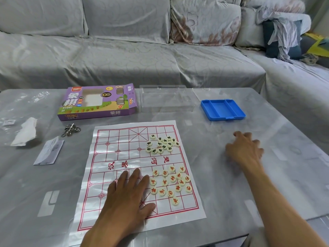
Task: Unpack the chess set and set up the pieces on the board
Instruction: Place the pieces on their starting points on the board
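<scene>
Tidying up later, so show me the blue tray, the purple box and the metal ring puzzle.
blue tray (237, 111): head view, right rim.
purple box (78, 100): head view, printed top face.
metal ring puzzle (71, 130): head view, middle of rings.

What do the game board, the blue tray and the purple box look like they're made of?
Board: thin plastic or coated-paper sheet, glossy; it shows fold creases and glare. Blue tray: moulded plastic, smooth, with crisp divider ridges. Purple box: printed cardboard with an open end flap and what looks like a clear window.
</scene>
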`<state>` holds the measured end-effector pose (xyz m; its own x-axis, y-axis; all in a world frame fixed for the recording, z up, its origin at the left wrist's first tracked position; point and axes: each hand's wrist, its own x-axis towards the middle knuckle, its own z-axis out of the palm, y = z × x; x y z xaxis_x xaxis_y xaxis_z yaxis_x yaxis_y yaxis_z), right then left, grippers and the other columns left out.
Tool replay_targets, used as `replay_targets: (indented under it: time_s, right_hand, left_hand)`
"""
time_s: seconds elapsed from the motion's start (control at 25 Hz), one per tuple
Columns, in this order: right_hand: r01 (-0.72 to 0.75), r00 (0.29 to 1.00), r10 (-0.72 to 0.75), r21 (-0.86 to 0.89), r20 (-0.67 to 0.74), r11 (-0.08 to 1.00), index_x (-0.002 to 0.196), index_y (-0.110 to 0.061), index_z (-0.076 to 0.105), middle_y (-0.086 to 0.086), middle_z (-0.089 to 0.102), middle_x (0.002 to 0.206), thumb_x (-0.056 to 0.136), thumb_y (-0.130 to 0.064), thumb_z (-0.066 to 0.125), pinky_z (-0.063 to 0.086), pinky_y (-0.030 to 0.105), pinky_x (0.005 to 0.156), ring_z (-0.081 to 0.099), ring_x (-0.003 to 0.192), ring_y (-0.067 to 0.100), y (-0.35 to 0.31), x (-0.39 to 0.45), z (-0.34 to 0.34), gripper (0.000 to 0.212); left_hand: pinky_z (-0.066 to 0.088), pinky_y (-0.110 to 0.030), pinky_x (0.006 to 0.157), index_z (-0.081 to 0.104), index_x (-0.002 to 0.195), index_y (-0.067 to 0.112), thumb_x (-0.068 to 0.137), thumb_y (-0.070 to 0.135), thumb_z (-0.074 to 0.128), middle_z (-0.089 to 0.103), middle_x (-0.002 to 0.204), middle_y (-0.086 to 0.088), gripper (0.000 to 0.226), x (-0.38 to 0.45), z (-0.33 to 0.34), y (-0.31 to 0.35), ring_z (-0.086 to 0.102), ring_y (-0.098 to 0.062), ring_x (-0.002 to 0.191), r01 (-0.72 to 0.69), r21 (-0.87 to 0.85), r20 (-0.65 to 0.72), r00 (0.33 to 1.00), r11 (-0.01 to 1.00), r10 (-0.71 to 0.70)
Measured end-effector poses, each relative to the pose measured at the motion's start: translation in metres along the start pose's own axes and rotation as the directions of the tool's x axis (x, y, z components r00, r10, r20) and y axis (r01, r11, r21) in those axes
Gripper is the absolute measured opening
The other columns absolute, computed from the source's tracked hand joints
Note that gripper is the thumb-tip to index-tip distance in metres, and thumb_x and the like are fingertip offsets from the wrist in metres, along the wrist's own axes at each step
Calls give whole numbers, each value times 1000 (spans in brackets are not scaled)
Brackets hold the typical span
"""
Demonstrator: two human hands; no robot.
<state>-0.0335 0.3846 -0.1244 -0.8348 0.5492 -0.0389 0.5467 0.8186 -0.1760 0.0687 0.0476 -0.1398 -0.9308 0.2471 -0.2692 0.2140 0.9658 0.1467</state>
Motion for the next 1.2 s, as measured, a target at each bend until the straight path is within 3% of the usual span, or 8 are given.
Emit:
replay_targets:
  time_s: [0.2, 0.36, 0.44, 0.56, 0.72, 0.84, 1.0, 1.2]
  right_hand:
    - [-54, 998, 52, 52, 43, 997, 109, -14, 59, 13, 50, 121, 90, -14, 46, 40, 41, 89, 48, 110, 37, 30, 11, 12, 23]
    - [124, 992, -126, 66, 17, 990, 96, -10, 63, 11, 57, 105, 92, -13, 46, 40, 33, 73, 52, 86, 29, 6, 11, 22, 17]
    - [204, 979, -205, 41, 16, 978, 96, -10, 65, 8, 55, 100, 93, -12, 47, 40, 32, 72, 49, 81, 24, -6, 8, 29, 18]
    - [267, 963, -269, 69, 19, 961, 95, -10, 65, 8, 58, 101, 96, -13, 47, 45, 32, 76, 53, 84, 21, -21, 0, 32, 18]
    - [514, 847, -531, 217, 24, 830, 112, -17, 64, -1, 57, 110, 99, -22, 50, 43, 24, 84, 53, 96, 13, -58, -35, 23, 20]
    - [667, 718, -694, 226, 60, 710, 126, -21, 59, -5, 54, 121, 101, -25, 48, 45, 24, 90, 52, 106, 12, -87, -67, 36, 28]
    - [632, 756, -654, 292, -31, 717, 118, -24, 59, -9, 55, 117, 94, -26, 61, 50, 24, 88, 56, 100, 8, -87, -69, 43, 24]
    - [653, 721, -692, 305, 29, 693, 91, -20, 65, -10, 62, 95, 89, -34, 67, 53, 26, 80, 58, 84, 6, -86, -74, 42, 14]
  left_hand:
    - [58, -55, 64, 50, 112, 31, 51, 73, 57, 69, 117, -2, 75, 1, 4, -8, 70, -34, 96, -51, 107, 10, 999, 993, 50]
    - [20, -55, 115, 18, 146, 38, 80, 70, 41, 8, 162, 5, 77, 3, 8, -4, 12, -32, 148, -29, 45, -37, 999, 999, 31]
    - [20, -55, 115, 21, 145, 39, 76, 71, 40, 10, 162, 5, 79, 2, 8, -4, 14, -32, 147, -38, -29, -28, 999, 999, 37]
    - [56, -58, 74, 49, 119, 32, 54, 73, 55, 63, 129, 0, 77, 0, 3, -4, 65, -36, 107, -31, 61, 48, 998, 998, 29]
    - [31, -58, 108, 30, 141, 37, 71, 69, 44, 25, 158, 5, 79, 1, -4, -1, 29, -35, 142, -53, 56, 13, 999, 997, 52]
    - [53, -61, 82, 46, 125, 32, 59, 71, 53, 56, 138, -1, 77, -1, -9, 1, 59, -38, 117, -25, 59, 87, 996, 998, 19]
    - [9, -51, 118, 8, 149, 39, 74, 72, 28, -7, 162, 8, 84, -1, 1, -3, -3, -28, 149, -8, -5, 61, 998, 1000, 8]
    - [5, -49, 119, 4, 148, 41, 91, 66, 39, -14, 160, 11, 72, -2, -4, 2, -7, -25, 149, -1, 7, 48, 999, 1000, 0]
